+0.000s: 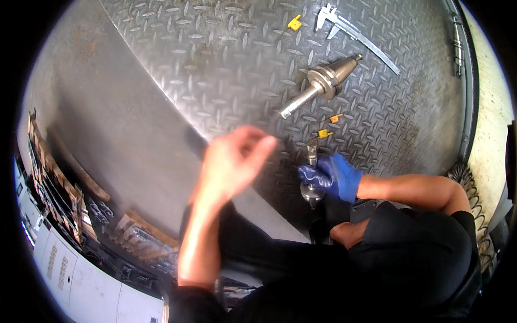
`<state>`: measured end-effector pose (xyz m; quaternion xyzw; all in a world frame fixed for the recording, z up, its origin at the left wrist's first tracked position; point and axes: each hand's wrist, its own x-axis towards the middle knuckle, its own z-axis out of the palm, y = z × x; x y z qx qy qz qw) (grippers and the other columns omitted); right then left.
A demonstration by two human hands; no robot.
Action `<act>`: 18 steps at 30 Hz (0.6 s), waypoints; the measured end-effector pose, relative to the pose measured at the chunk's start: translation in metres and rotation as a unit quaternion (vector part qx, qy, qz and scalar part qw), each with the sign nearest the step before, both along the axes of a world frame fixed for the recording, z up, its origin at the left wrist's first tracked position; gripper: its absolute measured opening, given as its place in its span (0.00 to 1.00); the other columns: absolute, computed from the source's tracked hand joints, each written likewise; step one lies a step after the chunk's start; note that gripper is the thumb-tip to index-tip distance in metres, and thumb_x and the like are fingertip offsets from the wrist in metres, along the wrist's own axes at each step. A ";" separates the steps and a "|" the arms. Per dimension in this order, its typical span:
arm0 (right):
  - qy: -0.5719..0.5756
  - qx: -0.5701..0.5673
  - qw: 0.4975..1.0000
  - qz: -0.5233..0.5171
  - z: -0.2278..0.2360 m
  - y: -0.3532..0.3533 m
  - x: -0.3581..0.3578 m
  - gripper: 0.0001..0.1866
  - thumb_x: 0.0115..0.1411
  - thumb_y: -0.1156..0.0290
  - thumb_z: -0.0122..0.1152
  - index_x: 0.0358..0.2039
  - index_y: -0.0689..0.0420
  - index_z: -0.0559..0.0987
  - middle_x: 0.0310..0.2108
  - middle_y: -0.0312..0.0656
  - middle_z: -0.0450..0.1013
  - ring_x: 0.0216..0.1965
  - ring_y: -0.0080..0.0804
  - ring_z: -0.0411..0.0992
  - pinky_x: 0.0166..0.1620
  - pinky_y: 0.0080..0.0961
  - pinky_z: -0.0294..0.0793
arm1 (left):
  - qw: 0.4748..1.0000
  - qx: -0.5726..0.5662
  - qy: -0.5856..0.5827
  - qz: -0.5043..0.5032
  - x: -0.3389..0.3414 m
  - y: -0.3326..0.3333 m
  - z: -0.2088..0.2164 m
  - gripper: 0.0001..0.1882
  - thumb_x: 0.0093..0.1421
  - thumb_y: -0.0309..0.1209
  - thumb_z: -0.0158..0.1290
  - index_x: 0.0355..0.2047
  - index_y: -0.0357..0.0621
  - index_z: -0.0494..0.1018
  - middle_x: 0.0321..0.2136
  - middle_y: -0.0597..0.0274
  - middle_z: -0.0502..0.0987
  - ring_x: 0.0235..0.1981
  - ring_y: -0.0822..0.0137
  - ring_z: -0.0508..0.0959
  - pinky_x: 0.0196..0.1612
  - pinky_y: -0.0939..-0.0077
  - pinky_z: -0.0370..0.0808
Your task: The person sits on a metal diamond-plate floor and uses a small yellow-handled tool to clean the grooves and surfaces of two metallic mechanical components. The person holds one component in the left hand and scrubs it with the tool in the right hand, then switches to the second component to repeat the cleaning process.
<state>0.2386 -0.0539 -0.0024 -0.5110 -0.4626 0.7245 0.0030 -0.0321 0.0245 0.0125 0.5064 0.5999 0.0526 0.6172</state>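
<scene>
My right hand (336, 175), in a blue glove, is closed around the shank of a milling tool holder (312, 192). Its cutter tip (312, 151) sticks out beyond the fingers, and the round flange shows on the near side. My left hand (231, 161) is bare and raised over the table edge, left of the glove. Motion smears its fingers, which look bent toward the thumb; anything between them cannot be made out. Beyond the glove lie two small yellow flag-shaped keys (325, 133) (336, 118). A second tool holder (326, 79) rests on its side farther off.
Raised-tread steel plate (215, 70) covers the worktop, with a smooth grey metal surface (124, 107) to the left. A vernier caliper (358, 36) and another yellow key (294, 22) lie at the far side. A coiled hose (471, 188) hangs right; a pale cabinet (81, 269) stands lower left.
</scene>
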 end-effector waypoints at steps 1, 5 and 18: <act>-0.005 -0.005 1.000 0.009 -0.001 -0.001 0.000 0.21 0.76 0.54 0.58 0.42 0.62 0.82 0.32 0.62 0.78 0.34 0.57 0.80 0.39 0.44 0.77 | 0.999 0.018 0.019 0.028 -0.006 -0.002 -0.006 0.17 0.69 0.37 0.64 0.47 0.33 0.81 0.29 0.60 0.86 0.31 0.74 0.84 0.35 0.76 0.81; -0.066 -0.022 0.996 0.054 0.003 0.002 0.001 0.24 0.76 0.50 0.57 0.38 0.60 0.85 0.31 0.62 0.79 0.33 0.59 0.80 0.39 0.45 0.78 | 0.987 0.120 0.100 0.033 -0.008 0.004 -0.008 0.12 0.64 0.31 0.66 0.44 0.36 0.83 0.32 0.57 0.87 0.30 0.71 0.85 0.34 0.74 0.80; -0.185 0.105 0.916 0.339 0.042 0.078 0.045 0.14 0.64 0.59 0.63 0.37 0.57 0.86 0.30 0.56 0.81 0.31 0.54 0.81 0.40 0.48 0.81 | 0.946 0.273 0.157 -0.072 0.021 -0.014 -0.024 0.10 0.57 0.27 0.68 0.40 0.43 0.84 0.36 0.56 0.82 0.28 0.60 0.83 0.33 0.66 0.79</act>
